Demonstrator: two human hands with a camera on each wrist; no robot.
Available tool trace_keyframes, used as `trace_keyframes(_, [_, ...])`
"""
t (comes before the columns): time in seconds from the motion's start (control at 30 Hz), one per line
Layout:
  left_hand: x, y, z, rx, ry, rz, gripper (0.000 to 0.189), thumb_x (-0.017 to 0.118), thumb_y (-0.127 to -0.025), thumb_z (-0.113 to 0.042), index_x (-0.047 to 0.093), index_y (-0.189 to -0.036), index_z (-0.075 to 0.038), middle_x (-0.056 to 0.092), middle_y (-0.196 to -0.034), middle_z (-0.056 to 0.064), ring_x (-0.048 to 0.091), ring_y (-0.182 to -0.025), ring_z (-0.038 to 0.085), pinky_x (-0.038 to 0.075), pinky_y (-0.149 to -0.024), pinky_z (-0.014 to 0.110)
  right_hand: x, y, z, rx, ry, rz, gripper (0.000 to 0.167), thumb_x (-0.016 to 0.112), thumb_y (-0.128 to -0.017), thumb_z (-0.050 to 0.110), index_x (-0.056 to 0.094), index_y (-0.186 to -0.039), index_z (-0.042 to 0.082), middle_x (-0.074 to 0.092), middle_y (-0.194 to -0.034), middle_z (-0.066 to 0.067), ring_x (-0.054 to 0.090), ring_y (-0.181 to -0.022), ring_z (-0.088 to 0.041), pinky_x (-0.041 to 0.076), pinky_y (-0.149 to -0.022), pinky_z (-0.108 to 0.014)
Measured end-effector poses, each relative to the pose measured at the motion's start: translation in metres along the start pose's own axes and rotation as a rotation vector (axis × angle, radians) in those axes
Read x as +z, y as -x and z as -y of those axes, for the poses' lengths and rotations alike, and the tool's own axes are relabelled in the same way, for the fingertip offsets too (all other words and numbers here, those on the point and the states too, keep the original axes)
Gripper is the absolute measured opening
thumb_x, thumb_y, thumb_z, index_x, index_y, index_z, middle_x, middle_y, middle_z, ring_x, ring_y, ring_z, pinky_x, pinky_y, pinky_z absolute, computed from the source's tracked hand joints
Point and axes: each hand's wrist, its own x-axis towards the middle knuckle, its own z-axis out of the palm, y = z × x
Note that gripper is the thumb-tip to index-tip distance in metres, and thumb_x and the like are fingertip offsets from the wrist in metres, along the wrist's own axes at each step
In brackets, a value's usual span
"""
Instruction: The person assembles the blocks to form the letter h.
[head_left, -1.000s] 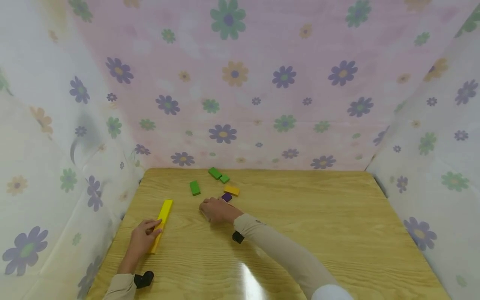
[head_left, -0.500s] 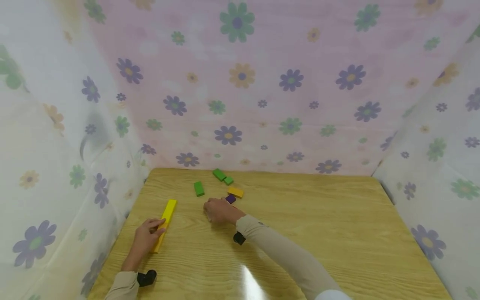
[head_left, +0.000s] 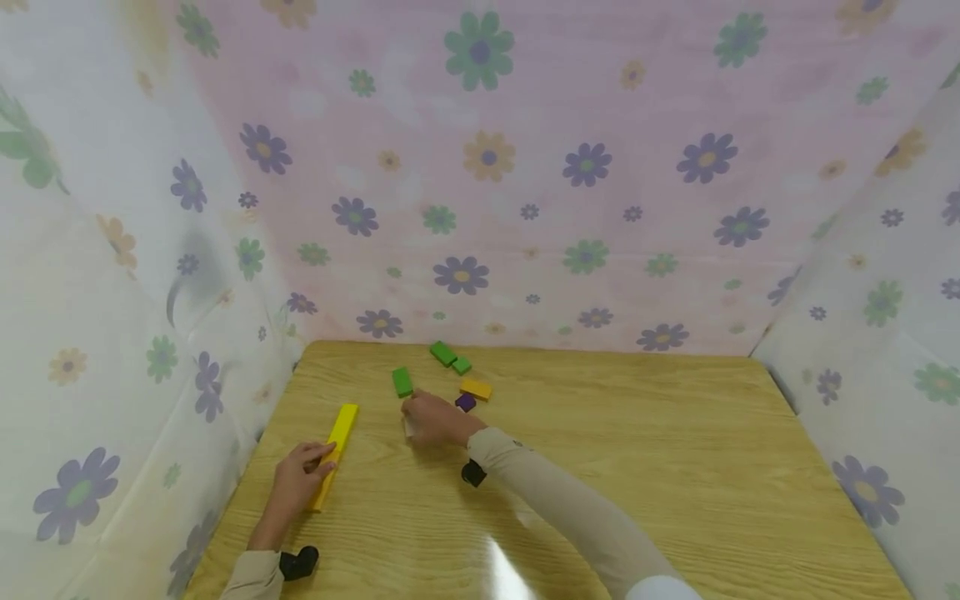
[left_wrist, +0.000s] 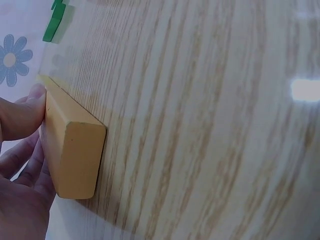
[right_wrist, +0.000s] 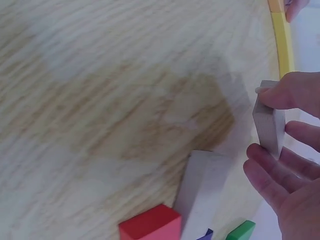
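My left hand (head_left: 292, 483) pinches an orange block (left_wrist: 82, 155) lying on the table at left, thumb on one side and fingers on the other. Beyond it, end to end in the same line, is a bright yellow block (head_left: 345, 425). My right hand (head_left: 435, 419), near the middle of the table, holds a pale grey-brown block (right_wrist: 270, 120) between thumb and fingers. A second pale block (right_wrist: 202, 185) lies on the wood below that hand, beside a red block (right_wrist: 152, 225); in the head view the right hand hides most of these.
Behind the right hand lie a purple block (head_left: 465, 402), an orange-yellow block (head_left: 476, 389) and several green blocks, one (head_left: 402, 382) apart from the others. Flower-print cloth (head_left: 555, 250) walls the wooden table (head_left: 637, 467) at the back and both sides.
The right hand has shifted slightly left across the table, and more of its pale block shows. The left hand stays on the orange block. The head view has swung a little left.
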Motion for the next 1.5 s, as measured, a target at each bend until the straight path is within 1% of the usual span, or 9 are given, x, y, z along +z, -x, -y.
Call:
trace_keyframes(0.13, [-0.001,-0.001,-0.002,0.012,0.007,-0.010,0.032,0.067,-0.085,0.003,0.065,-0.117,0.006,0.058,-0.112,0.023,0.059,-0.100,0.038,0.053,-0.078,0.042,-0.007,-0.007,0.002,-0.002,-0.032,-0.020,0.044,0.068,-0.083,0.015,0.059,-0.124,0.001,0.055,-0.115,-0.007,0.053,-0.096,-0.012,0.045,-0.078,-0.021])
trace_keyframes(0.23, [0.000,-0.004,-0.002,0.018,0.014,-0.013,0.031,0.066,-0.086,0.002,0.065,-0.117,0.005,0.058,-0.112,0.022,0.059,-0.099,0.037,0.053,-0.078,0.042,-0.009,-0.013,0.002,0.012,-0.067,-0.030,0.043,0.066,-0.083,0.013,0.058,-0.124,0.001,0.054,-0.116,-0.008,0.052,-0.095,-0.013,0.045,-0.076,-0.021])
trace_keyframes(0.4, [0.003,-0.005,-0.001,0.028,0.018,-0.014,0.031,0.067,-0.085,0.002,0.066,-0.116,0.005,0.059,-0.112,0.021,0.059,-0.098,0.036,0.054,-0.076,0.040,-0.008,-0.021,0.000,0.014,-0.066,-0.033,0.046,0.067,-0.084,0.017,0.058,-0.126,0.002,0.053,-0.116,-0.008,0.049,-0.091,-0.013,0.043,-0.074,-0.020])
trace_keyframes(0.5, [0.006,-0.006,-0.002,0.038,0.028,-0.018,0.031,0.068,-0.084,0.003,0.066,-0.115,0.005,0.059,-0.112,0.021,0.059,-0.098,0.037,0.053,-0.076,0.040,-0.009,-0.025,0.000,0.008,-0.062,-0.042,0.047,0.068,-0.083,0.017,0.058,-0.126,0.001,0.055,-0.118,-0.008,0.051,-0.095,-0.013,0.044,-0.076,-0.020])
trace_keyframes(0.67, [0.009,-0.004,-0.003,-0.007,0.031,-0.018,0.032,0.069,-0.084,0.000,0.066,-0.115,0.005,0.059,-0.113,0.021,0.058,-0.101,0.037,0.052,-0.079,0.042,-0.013,-0.031,0.001,0.010,-0.076,-0.045,0.047,0.066,-0.082,0.013,0.058,-0.127,0.000,0.056,-0.121,-0.010,0.053,-0.099,-0.015,0.045,-0.078,-0.021])
trace_keyframes(0.8, [0.008,0.001,-0.002,-0.041,0.028,-0.010,0.032,0.068,-0.085,0.001,0.066,-0.116,0.005,0.059,-0.114,0.021,0.058,-0.102,0.038,0.052,-0.081,0.043,-0.012,-0.038,0.004,-0.004,-0.065,-0.044,0.048,0.067,-0.081,0.013,0.058,-0.126,0.000,0.057,-0.118,-0.009,0.052,-0.097,-0.014,0.045,-0.078,-0.020])
trace_keyframes(1.07, [0.002,0.004,-0.003,-0.043,0.022,-0.035,0.031,0.068,-0.085,0.001,0.066,-0.116,0.004,0.059,-0.113,0.021,0.059,-0.101,0.036,0.052,-0.079,0.043,-0.012,-0.051,0.013,-0.002,-0.050,-0.041,0.046,0.066,-0.085,0.018,0.057,-0.127,0.001,0.055,-0.116,-0.010,0.051,-0.090,-0.014,0.044,-0.073,-0.020])
trace_keyframes(1.3, [0.004,0.004,-0.001,-0.046,0.026,-0.051,0.030,0.068,-0.085,0.002,0.067,-0.115,0.003,0.059,-0.114,0.021,0.059,-0.099,0.035,0.053,-0.076,0.038,-0.008,-0.064,0.013,0.044,-0.087,-0.038,0.043,0.064,-0.089,0.019,0.055,-0.127,0.001,0.050,-0.116,-0.010,0.049,-0.087,-0.014,0.043,-0.071,-0.021])
trace_keyframes(1.5, [0.005,0.005,-0.002,-0.072,0.040,-0.043,0.031,0.067,-0.086,0.001,0.066,-0.117,0.002,0.058,-0.115,0.020,0.059,-0.102,0.035,0.053,-0.078,0.036,-0.009,-0.073,0.018,0.057,-0.045,-0.046,0.039,0.064,-0.090,0.022,0.057,-0.123,0.003,0.050,-0.117,-0.009,0.050,-0.089,-0.014,0.044,-0.073,-0.020])
